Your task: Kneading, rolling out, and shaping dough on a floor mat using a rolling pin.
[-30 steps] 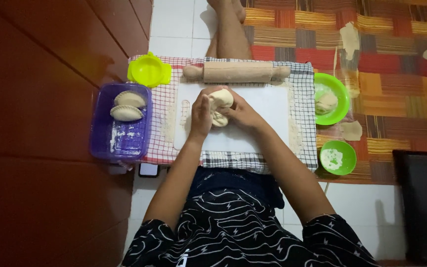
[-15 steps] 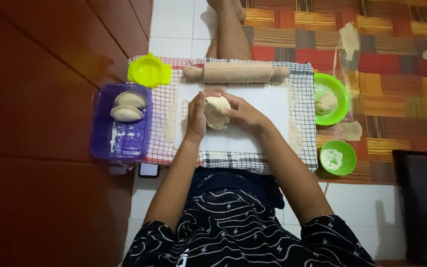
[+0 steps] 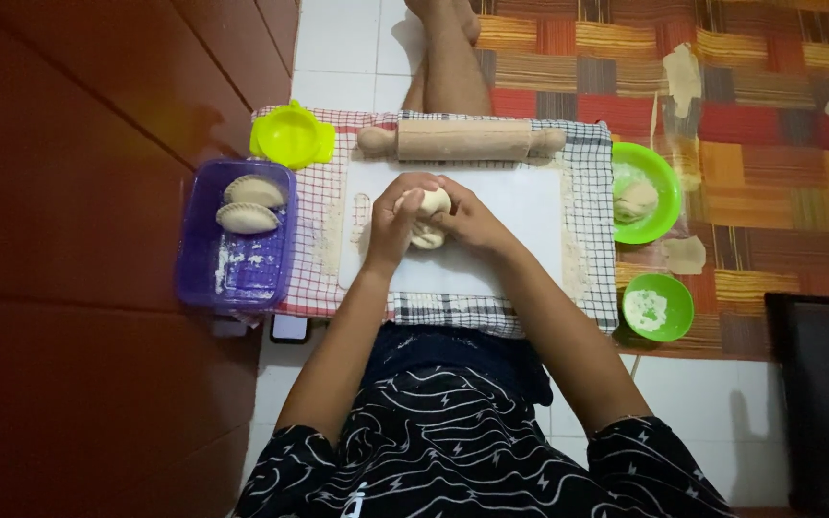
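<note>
Left hand (image 3: 390, 225): curled round the dough (image 3: 427, 216) from the 9 o'clock side, fingers closed on it.
Right hand (image 3: 467, 219): wrapped on the same dough from the 3 o'clock side, fingers over its top; both hands hold the one piece between them.
Dough: pale lump, held just above or on the board; contact with the board cannot be told.
Board (image 3: 520, 206): white, flat, under the hands, lying on the cloth.
Cloth (image 3: 592, 249): checked, spread on the floor beneath the board, flour streaks along the board's 9 and 3 o'clock edges.
Rolling pin (image 3: 461, 140): wooden, lying crosswise at 12 o'clock of the hands, along the board's far edge.
Press (image 3: 292, 137): yellow round mould, at 11 o'clock, on the cloth's corner.
Box (image 3: 194, 259): purple, at 9 o'clock, just beside the cloth; flour dust on its bottom.
Pastries (image 3: 253, 191): two folded half-moons in the box's far end, side by side.
Large bowl (image 3: 659, 173): green, at 3 o'clock, just off the cloth, a lump of filling inside.
Small bowl (image 3: 678, 307): green, at 4 o'clock, white flour inside.
Mat (image 3: 769, 86): patterned, under both bowls, dough scraps lying on it.
Legs (image 3: 448, 58): another person's bare legs at 12 o'clock, beyond the pin.
</note>
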